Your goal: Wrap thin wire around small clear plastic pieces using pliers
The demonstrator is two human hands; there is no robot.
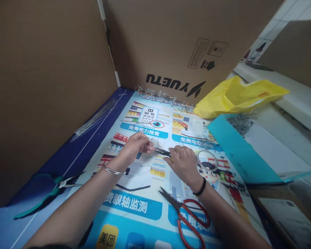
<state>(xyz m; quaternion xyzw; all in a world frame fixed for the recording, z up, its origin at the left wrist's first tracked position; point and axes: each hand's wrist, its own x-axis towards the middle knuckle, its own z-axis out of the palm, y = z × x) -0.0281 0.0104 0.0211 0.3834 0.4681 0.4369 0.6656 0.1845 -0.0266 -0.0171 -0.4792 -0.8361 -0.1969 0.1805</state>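
My left hand [135, 148], a silver bangle at its wrist, pinches a thin wire [150, 145] over the printed poster. My right hand [184, 163] is closed around small pliers [162, 151]; their dark jaws point left, towards my left fingertips. Most of the pliers' handle is hidden in my palm, with a bit of yellow showing. Red-handled scissors [180, 206] lie on the poster nearer to me, blades pointing away. A roll of clear tape [207, 160] sits right beside my right hand.
Green-handled pliers [57, 186] lie at left, and thin wire strips [94, 121] behind them. Cardboard walls [155, 38] stand left and behind. A yellow bag [230, 95] and a turquoise box [238, 155] with tangled wire pieces [240, 124] are at right. Wire scraps [158, 92] line the poster's back edge.
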